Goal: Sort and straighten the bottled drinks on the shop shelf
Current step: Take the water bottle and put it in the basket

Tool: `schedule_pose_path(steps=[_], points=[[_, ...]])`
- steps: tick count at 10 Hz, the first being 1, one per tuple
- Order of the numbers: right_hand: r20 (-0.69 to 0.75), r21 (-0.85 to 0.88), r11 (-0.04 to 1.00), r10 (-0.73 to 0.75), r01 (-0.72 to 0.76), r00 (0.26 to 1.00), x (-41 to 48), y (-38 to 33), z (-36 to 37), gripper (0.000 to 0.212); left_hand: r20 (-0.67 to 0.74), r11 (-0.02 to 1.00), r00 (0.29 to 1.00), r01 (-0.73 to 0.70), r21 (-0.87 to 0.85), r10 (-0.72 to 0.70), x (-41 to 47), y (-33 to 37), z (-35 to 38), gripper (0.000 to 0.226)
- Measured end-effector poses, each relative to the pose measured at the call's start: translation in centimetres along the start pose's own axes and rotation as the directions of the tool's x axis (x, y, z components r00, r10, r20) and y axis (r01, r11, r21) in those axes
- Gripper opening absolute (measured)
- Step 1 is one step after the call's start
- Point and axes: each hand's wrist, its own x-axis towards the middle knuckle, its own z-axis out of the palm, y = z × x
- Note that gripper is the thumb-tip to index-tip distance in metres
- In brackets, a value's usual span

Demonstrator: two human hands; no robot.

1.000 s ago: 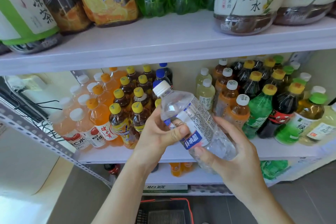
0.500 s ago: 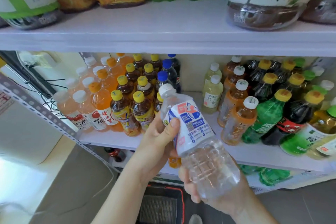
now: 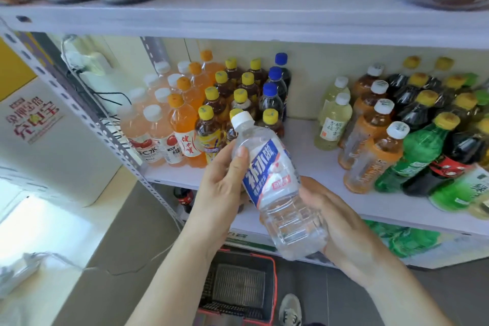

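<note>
Plainly, the clear bottle (image 3: 275, 188) was off the shelf (image 3: 304, 156) and just in front of its lip, gripped in both hands. The left hand (image 3: 222, 188) was wrapped round the labelled upper half with its thumb laid on the shoulder. The right hand (image 3: 344, 225) was cupped under the base, fingers curled up behind it. The bottle's long axis ran on a slant, white cap (image 3: 242, 118) up and away toward the shelf, base down and toward the person, so it would need tipping upright before it could stand. A bare strip of shelf board lay beyond the cap and a little to the right, between the yellow-capped tea bottles (image 3: 209, 130) and the pale yellow-green bottles (image 3: 332, 124); the right hand seemed slightly the nearer to it. The bottle was thin see-through plastic, moulded in square panels low down, with a glossy blue and white wrap and a ridged cap. It would probably give under a squeeze and feel slick.
</note>
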Motion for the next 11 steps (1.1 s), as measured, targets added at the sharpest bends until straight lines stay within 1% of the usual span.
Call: schedule_pose_path(steps=[1, 2, 3, 4, 5, 6, 7, 8, 9, 10, 11], points=[[0.042, -0.389, 0.893, -0.23, 0.228, 0.972, -0.7, 4.5, 1.2, 0.023, 0.005, 1.0, 1.0, -0.001, -0.008, 0.001, -1.7, 0.2, -1.9, 0.033], [0.051, -0.404, 0.882, -0.244, 0.243, 0.969, -1.0, 6.4, 1.8, 0.02, 0.047, 1.0, 0.999, 0.011, -0.022, -0.01, -3.1, 0.5, -3.7, 0.033], [0.099, -0.255, 0.903, -0.332, 0.346, 0.938, -1.8, 9.2, 2.0, 0.033, 0.076, 0.999, 0.997, 0.033, -0.035, -0.03, -4.3, 0.6, -5.2, 0.038], [0.229, -0.125, 0.856, -0.468, 0.502, 0.854, -3.9, 11.6, 2.8, 0.042, 0.149, 0.991, 0.988, 0.057, -0.122, -0.038, -5.2, 0.7, -6.0, 0.043], [0.115, -0.203, 0.762, -0.605, 0.615, 0.788, -5.7, 13.0, 3.3, 0.053, 0.309, 0.953, 0.951, 0.119, -0.278, -0.028, -5.6, 0.7, -5.9, 0.052], [0.0, -0.36, 0.644, -0.723, 0.675, 0.691, -7.2, 13.7, 4.3, 0.061, 0.466, 0.923, 0.885, 0.167, -0.348, 0.016, -6.0, 0.6, -5.2, 0.067], [-0.098, -0.514, 0.51, -0.834, 0.69, 0.544, -8.3, 14.1, 4.7, 0.059, 0.496, 0.923, 0.868, 0.189, -0.335, 0.002, -6.0, 0.5, -4.9, 0.078], [-0.123, -0.614, 0.44, -0.874, 0.656, 0.471, -8.9, 14.3, 4.4, 0.062, 0.489, 0.911, 0.872, 0.22, -0.349, -0.023, -6.0, -0.1, -5.0, 0.082], [-0.129, -0.651, 0.432, -0.873, 0.624, 0.471, -8.8, 14.4, 4.0, 0.064, 0.476, 0.911, 0.878, 0.238, -0.336, -0.054, -6.0, -1.0, -5.1, 0.073], [-0.124, -0.685, 0.447, -0.85, 0.575, 0.512, -8.4, 14.0, 3.3, 0.064, 0.427, 0.911, 0.896, 0.271, -0.312, -0.121, -5.7, -1.8, -5.4, 0.055], [-0.091, -0.757, 0.431, -0.814, 0.491, 0.574, -7.7, 13.4, 2.1, 0.069, 0.327, 0.893, 0.925, 0.305, -0.331, -0.195, -5.9, -2.9, -5.5, 0.051]])
